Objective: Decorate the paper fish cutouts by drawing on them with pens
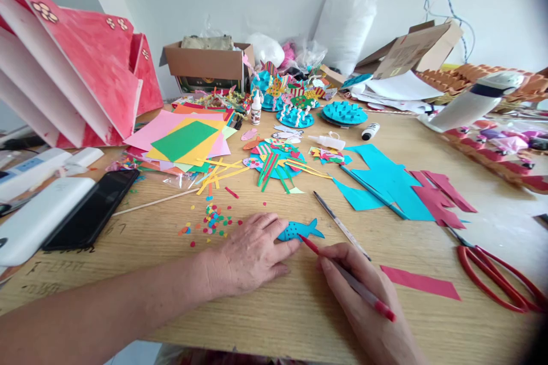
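Observation:
My left hand (252,251) lies on the table with its fingers over the head end of a blue paper fish (293,231), pressing it down. Dark dots cover the visible body, and the tail points right. The fish's front is hidden under my fingers. In my right hand (357,285) is a red pen (363,292), pinched near its front, with its tip touching or just above the fish's lower edge. A second, clear-barrelled pen (340,223) lies beyond my right hand. Small coloured paper dots (214,219) are scattered left of the fish.
Red-handled scissors (492,274) and a red paper strip (422,282) lie right. Blue paper scraps (381,174) sit behind. A decorated blue disc (278,159), glue bottle (256,108) and coloured sheets (184,140) lie farther back. A phone (94,211) is at left.

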### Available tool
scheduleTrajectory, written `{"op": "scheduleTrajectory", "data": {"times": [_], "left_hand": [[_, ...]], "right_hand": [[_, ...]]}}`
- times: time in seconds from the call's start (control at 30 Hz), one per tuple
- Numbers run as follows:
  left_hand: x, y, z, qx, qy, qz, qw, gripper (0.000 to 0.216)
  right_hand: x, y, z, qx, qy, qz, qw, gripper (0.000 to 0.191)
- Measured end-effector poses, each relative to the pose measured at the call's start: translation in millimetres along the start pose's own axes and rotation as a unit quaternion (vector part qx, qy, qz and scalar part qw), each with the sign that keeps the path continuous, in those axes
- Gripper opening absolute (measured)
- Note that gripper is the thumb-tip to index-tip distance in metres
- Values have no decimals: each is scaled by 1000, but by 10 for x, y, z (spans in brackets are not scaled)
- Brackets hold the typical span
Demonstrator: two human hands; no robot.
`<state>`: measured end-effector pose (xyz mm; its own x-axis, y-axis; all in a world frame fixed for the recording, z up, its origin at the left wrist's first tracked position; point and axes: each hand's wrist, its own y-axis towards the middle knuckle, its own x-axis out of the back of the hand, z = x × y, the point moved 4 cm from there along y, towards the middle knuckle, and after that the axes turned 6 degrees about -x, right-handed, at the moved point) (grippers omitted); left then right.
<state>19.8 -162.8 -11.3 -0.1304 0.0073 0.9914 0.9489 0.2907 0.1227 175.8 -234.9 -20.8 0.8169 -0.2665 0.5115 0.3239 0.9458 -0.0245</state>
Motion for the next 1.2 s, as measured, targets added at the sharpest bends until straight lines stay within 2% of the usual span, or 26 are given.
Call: {"op": "scheduleTrajectory", "data": {"times": [0.1,0.2,0.47,0.6,0.73,0.83,1.2], "left_hand": [[-6,-9,1,1,-1,-1,1000,39],[-13,-19,1,-1,-1,-6,1000,40],[-33,-2,10,-25,-21,-13,999,38],[-16,15,29,-31,-44,-22,998,34],[-8,27,67,-37,-71,-29,996,21],[5,26,94,-38,-73,-35,996,24],[67,9,57,-82,-33,21,996,34]], "right_hand": [[38,-37,-32,-48,30,-40,998,16],[51,-82,-32,-59,44,-41,996,16],[10,-80,-54,-8,25,13,1000,15],[2,-73,-83,1,17,15,1000,16],[-5,-83,-90,0,15,11,1000,15],[-3,-87,-76,4,13,7,1000,14],[8,-65,-64,19,-3,22,1000,15]]}}
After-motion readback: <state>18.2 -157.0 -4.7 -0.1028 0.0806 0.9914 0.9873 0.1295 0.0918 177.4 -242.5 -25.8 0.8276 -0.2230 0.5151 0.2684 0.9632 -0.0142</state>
